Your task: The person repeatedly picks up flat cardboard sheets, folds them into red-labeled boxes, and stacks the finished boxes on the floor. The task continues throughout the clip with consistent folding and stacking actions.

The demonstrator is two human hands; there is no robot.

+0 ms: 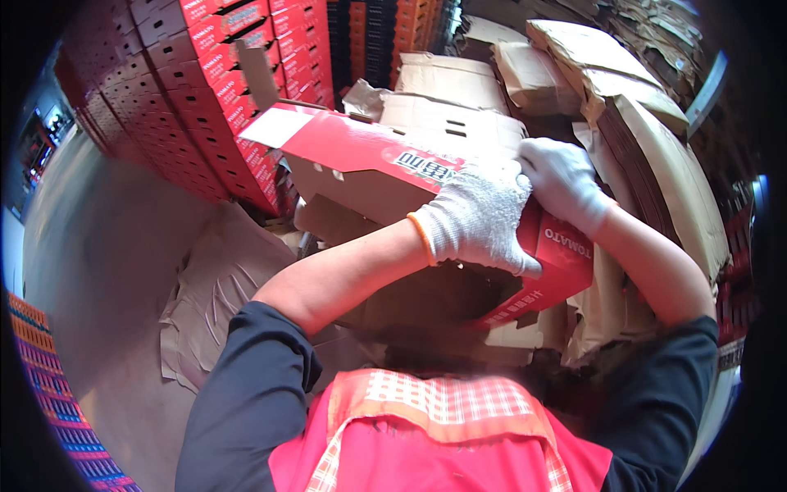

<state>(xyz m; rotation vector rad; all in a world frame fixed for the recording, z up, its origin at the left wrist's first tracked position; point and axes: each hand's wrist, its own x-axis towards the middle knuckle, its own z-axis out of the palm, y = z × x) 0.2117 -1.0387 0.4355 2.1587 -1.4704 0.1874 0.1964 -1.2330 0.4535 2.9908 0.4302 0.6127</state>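
Observation:
A red cardboard box [352,141], partly folded, is tilted in front of me with its brown inside showing. Its far left end has a white flap, and its right end panel stands up. My left hand [482,215], in a grey-white knit glove with an orange cuff, grips the box near its right corner, thumb pointing inward. Just right of it, my right hand [566,182], also gloved, is closed round the far edge at the same corner. The right hand's fingertips are partly hidden. The two hands are close together.
Tall stacks of red boxes [221,90] rise at the far left. Paper-wrapped bundles [459,78] of flat cardboard lie beyond and to the right. Brown paper sheets [221,287] lie on the floor [106,238] at left. Colourful stacked crates [70,418] stand at lower left.

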